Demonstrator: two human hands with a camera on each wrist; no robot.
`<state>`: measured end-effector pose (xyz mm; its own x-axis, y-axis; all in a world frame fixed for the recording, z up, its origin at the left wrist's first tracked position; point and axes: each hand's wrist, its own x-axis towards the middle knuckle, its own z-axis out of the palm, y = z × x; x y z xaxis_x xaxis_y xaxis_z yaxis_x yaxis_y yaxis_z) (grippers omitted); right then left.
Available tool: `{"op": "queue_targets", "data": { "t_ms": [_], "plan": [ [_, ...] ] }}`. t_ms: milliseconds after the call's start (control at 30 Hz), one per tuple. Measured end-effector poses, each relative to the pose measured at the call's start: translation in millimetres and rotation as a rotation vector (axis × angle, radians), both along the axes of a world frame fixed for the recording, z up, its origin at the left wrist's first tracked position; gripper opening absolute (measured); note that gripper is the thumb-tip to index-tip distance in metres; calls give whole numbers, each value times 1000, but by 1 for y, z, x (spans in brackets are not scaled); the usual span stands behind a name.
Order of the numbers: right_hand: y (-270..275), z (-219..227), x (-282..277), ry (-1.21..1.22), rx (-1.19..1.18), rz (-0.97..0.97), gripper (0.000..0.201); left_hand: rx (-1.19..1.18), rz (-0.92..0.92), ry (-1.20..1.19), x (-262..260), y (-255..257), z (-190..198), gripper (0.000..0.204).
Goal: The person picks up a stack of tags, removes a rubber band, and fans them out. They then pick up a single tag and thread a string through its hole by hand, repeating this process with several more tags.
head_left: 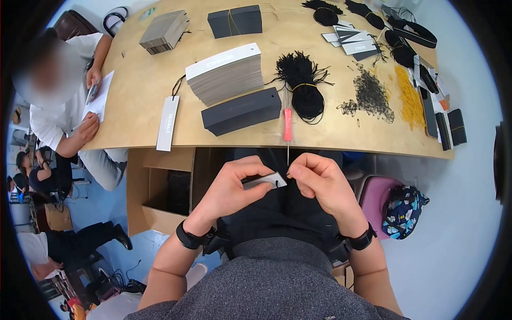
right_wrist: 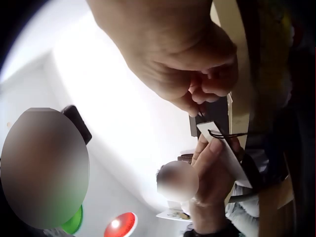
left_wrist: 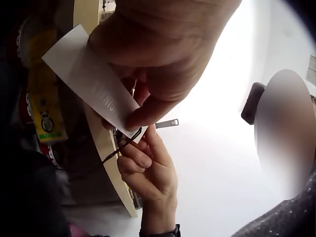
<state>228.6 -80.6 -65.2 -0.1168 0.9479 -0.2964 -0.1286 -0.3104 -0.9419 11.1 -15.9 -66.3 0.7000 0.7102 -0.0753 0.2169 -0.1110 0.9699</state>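
Observation:
A white tag (head_left: 277, 180) (left_wrist: 94, 81) (right_wrist: 229, 158) is pinched between thumb and fingers of my left hand (head_left: 237, 186) (left_wrist: 163, 54) (right_wrist: 212, 175), in front of the table edge. Black string (left_wrist: 132, 138) (right_wrist: 229, 134) passes through the hole at its end and trails off. Close beside that end, my right hand (head_left: 325, 184) (left_wrist: 153, 173) (right_wrist: 173, 54) pinches a bit of dark string with thumb and forefinger. A red-handled tool (head_left: 288, 125) lies on the table, its thin metal shaft reaching over the edge toward the right fingertips.
On the table (head_left: 320, 140) are tag stacks (head_left: 226, 80), a dark stack (head_left: 242, 112), a black string bundle (head_left: 306, 96), black pins (head_left: 373, 93) and yellow strings (head_left: 408, 98). A finished-looking tag (head_left: 168, 122) lies left. A person (head_left: 69, 96) sits at left; a cardboard box (head_left: 160, 205) stands below.

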Motion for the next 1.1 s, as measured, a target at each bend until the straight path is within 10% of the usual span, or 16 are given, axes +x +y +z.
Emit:
{"op": "queue_targets", "data": {
  "t_ms": [167,233,333,533,1100],
  "plan": [
    [-6,3,16,736,-299,58,31,-201,32,-89,-8,2,2,19],
    [-6,4,19,661,-306,105,34,-292,32,-136,-8,2,7,19],
    [-5,10,12,-157,-155,291,34,-427,45,-202,-8,3,9,20],
    [-8,10,-7,-422,179,91,20,-454,79,-195,-6,3,6,22],
    [-7,-8,12,167,229,-297,4,-390,126,-156,-9,-4,15,37]
  ]
}}
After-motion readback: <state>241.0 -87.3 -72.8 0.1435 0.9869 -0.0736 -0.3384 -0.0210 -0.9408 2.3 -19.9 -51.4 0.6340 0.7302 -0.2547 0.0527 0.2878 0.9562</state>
